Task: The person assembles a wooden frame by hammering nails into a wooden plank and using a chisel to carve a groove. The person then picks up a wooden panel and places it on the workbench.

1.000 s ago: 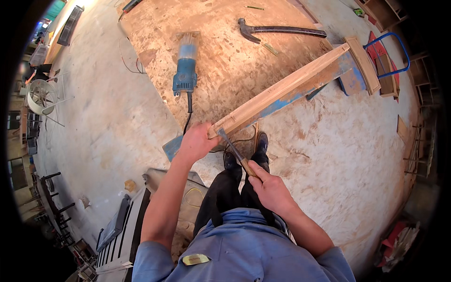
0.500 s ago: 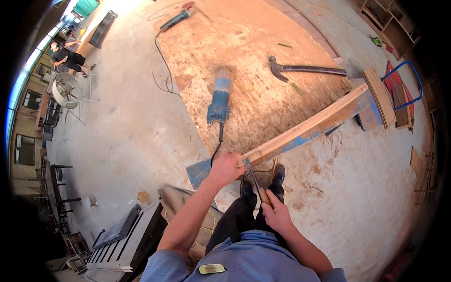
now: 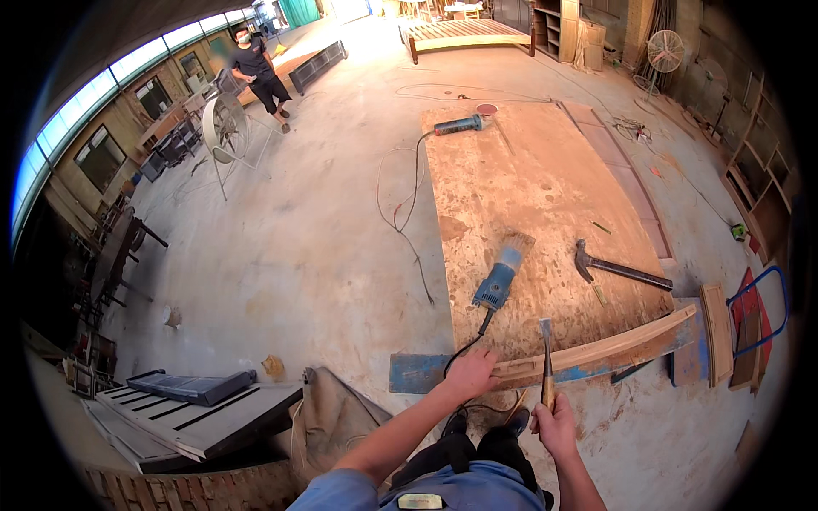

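Observation:
A long pale wooden strip [image 3: 609, 343] lies across a blue-stained board [image 3: 416, 375] at the near edge of a plywood worktop. At the strip's left end, my left hand [image 3: 474, 375] is closed around it. My right hand [image 3: 555, 423] grips the wooden handle of a chisel [image 3: 547, 347]. Its blade points away from me, passing in front of the strip in the view. A claw hammer [image 3: 626, 271] rests on the plywood to the right. Beyond the strip lies a blue corded trim router [image 3: 494, 285].
An angle grinder [image 3: 460, 125] lies at the far end of the plywood worktop [image 3: 545, 187]. Power cords trail on the floor. A person [image 3: 260, 72] stands far left near a large fan [image 3: 223, 128]. Boards and a blue-handled trolley [image 3: 784, 302] stand at right; grey panels [image 3: 196, 417] at lower left.
The chisel has come away from the strip's left end, and its blade now points forward. My left hand stays on the strip. The view has tilted up, showing more of the workshop.

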Available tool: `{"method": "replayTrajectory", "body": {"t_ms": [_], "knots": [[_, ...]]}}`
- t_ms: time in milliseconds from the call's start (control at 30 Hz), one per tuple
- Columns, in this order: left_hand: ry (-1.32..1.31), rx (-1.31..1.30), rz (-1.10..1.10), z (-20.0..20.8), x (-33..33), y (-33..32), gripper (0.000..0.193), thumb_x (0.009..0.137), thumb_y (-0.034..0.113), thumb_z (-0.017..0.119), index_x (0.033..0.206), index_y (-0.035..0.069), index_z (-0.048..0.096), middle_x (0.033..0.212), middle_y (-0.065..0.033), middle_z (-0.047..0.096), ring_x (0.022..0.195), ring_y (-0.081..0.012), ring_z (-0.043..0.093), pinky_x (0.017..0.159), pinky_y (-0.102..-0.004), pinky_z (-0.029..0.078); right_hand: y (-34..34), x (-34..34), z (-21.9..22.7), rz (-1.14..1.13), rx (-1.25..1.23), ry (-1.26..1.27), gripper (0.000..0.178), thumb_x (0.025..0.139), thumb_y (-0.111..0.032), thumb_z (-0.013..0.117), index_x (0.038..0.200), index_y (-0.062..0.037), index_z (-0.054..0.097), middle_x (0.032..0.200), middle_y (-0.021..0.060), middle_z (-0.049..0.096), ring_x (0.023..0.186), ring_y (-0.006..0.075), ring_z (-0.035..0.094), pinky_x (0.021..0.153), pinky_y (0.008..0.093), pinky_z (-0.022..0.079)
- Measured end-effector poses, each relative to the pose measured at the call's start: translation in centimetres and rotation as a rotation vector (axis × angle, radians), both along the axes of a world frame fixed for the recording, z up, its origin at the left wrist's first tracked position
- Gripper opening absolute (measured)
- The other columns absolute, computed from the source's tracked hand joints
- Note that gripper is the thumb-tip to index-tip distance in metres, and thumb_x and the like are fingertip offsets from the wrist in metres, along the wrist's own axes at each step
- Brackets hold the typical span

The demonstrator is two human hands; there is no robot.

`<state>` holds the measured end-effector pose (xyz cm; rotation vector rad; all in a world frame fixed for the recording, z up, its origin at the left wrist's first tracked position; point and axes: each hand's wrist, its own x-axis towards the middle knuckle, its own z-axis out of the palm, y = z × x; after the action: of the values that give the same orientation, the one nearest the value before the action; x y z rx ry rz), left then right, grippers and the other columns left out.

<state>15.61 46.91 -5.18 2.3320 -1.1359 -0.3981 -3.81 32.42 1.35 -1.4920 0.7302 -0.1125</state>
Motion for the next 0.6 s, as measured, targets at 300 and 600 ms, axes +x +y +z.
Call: {"method": "replayTrajectory", "body": {"t_ms": [300, 600], "knots": [[0.094, 0.030, 0.247, 1.7, -0.4, 4.5, 0.066, 0.079, 0.028, 0.076, 0.134, 0.004, 0.048, 0.126, -0.0170, 0.059, 0.116, -0.0366, 0.058, 0.090, -0.0436, 0.052, -1.8, 4.8, -2.2, 0.097, -0.203, 0.121, 0.026, 0.091, -0.016, 0.066, 0.107, 0.0013, 0.054, 0.069, 0.0057, 0.058, 0.058, 0.0126, 0.056, 0.053, 0.0300, 0.046], [0.603, -0.545, 0.833, -3.0, 1.1, 7.8, 0.075, 0.085, 0.015, 0.073, 0.149, 0.003, 0.037, 0.097, -0.0092, 0.066, 0.081, -0.0151, 0.064, 0.073, -0.0299, 0.054, -5.5, 7.7, -3.6, 0.181, -0.383, 0.125, 0.030, 0.087, -0.019, 0.071, 0.101, 0.0006, 0.054, 0.083, 0.0161, 0.063, 0.075, 0.0239, 0.061, 0.070, 0.0394, 0.050]]}}
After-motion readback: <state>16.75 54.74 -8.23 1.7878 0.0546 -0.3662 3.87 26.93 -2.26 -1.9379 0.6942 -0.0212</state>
